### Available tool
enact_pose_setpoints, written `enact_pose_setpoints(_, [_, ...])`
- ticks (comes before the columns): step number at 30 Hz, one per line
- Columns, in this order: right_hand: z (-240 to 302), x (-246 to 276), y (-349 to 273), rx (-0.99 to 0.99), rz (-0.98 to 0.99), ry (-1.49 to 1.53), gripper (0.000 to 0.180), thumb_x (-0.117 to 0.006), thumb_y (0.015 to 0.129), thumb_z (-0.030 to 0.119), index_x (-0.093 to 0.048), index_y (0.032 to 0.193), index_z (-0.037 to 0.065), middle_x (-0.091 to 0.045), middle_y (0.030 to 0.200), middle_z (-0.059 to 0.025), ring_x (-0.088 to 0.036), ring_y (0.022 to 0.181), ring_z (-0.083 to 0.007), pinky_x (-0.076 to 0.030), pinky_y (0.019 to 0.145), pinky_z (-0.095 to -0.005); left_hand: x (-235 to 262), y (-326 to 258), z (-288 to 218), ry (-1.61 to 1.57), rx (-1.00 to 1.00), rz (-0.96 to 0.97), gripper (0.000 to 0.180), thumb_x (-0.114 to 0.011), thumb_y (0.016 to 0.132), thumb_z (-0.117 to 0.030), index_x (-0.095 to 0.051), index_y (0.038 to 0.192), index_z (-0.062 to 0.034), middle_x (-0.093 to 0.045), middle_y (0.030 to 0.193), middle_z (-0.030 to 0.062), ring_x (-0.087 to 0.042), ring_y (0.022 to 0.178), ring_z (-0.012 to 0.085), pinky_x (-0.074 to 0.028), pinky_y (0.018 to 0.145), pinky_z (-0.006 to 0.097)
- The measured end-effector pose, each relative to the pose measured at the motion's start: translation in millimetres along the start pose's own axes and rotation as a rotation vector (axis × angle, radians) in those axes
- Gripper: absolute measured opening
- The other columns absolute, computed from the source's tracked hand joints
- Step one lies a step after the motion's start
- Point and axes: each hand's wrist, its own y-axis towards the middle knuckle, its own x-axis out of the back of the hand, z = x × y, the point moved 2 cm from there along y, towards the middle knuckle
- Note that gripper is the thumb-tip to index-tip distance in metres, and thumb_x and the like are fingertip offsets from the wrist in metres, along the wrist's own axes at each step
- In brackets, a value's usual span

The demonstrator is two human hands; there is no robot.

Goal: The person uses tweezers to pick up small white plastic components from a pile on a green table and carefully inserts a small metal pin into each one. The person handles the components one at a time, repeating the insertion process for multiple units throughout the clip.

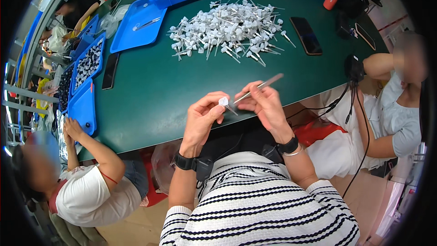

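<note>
Left hand [202, 118] pinching one small white plastic piece [223, 101] over the near edge of the green table [154, 91]; right hand [266, 105] clenched on one metal tweezers [261, 85]; one uncounted white heap [227, 27] beyond

Head-worn fisheye, looking steeply down, near green table [150, 91]

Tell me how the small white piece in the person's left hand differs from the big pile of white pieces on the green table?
The white piece is single and pinched in the left hand; the pile holds many, lying loose on the green table. The held piece is met by metal tweezers in the right hand; the pile lies untouched. Both look like the same white plastic parts.
</note>
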Motion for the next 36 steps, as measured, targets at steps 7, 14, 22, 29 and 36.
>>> enact_pose_setpoints(7, [16, -52, -35, 0.514, -0.139, -0.386, 0.022, -0.056, 0.098, 0.016, -0.06, 0.102, -0.005, -0.068, 0.1, -0.0166, -0.067, 0.091, -0.0202, -0.056, 0.082, -0.0317, -18, -12, 6, 0.12, -0.241, -0.22, 0.03, -0.069, 0.083, 0.006, -0.056, 0.109, -0.0013, -0.062, 0.107, 0.0095, -0.056, 0.08, 0.0053, -0.047, 0.059, 0.016])
enact_pose_setpoints(14, [-4, -49, -30, 0.564, -0.146, -0.472, 0.019, -0.057, 0.097, 0.013, -0.063, 0.102, -0.004, -0.07, 0.098, -0.0108, -0.065, 0.086, -0.0128, -0.052, 0.078, -0.0245, -24, -18, 12, 0.139, -0.142, -0.244, 0.031, -0.067, 0.087, 0.003, -0.059, 0.117, 0.0042, -0.065, 0.105, 0.0091, -0.065, 0.095, 0.0136, -0.054, 0.077, 0.022])
enact_pose_setpoints(22, [-3, -51, -30, 0.623, -0.168, -0.597, 0.019, -0.058, 0.097, 0.015, -0.065, 0.101, -0.003, -0.071, 0.094, -0.0077, -0.066, 0.081, -0.0109, -0.052, 0.072, -0.023, -20, -21, 15, 0.106, -0.107, -0.24, 0.029, -0.066, 0.09, -0.005, -0.06, 0.117, 0.0047, -0.067, 0.108, 0.0113, -0.067, 0.095, 0.0162, -0.054, 0.079, 0.025])
enact_pose_setpoints(29, [-7, -51, -27, 0.568, -0.185, -0.493, 0.018, -0.059, 0.096, 0.014, -0.065, 0.101, -0.003, -0.071, 0.094, -0.0089, -0.067, 0.082, -0.0126, -0.053, 0.073, -0.0236, -20, -21, 20, 0.109, -0.122, -0.253, 0.027, -0.067, 0.089, -0.001, -0.061, 0.115, 0.0049, -0.067, 0.107, 0.0113, -0.067, 0.097, 0.0169, -0.054, 0.08, 0.025])
enact_pose_setpoints(36, [-6, -51, -28, 0.655, -0.188, -0.619, 0.017, -0.061, 0.095, 0.013, -0.065, 0.101, -0.002, -0.071, 0.094, -0.0098, -0.068, 0.081, -0.0156, -0.054, 0.074, -0.026, -22, -19, 17, 0.109, -0.12, -0.253, 0.027, -0.066, 0.089, -0.001, -0.061, 0.115, 0.0052, -0.067, 0.108, 0.0114, -0.066, 0.097, 0.0163, -0.055, 0.079, 0.025])
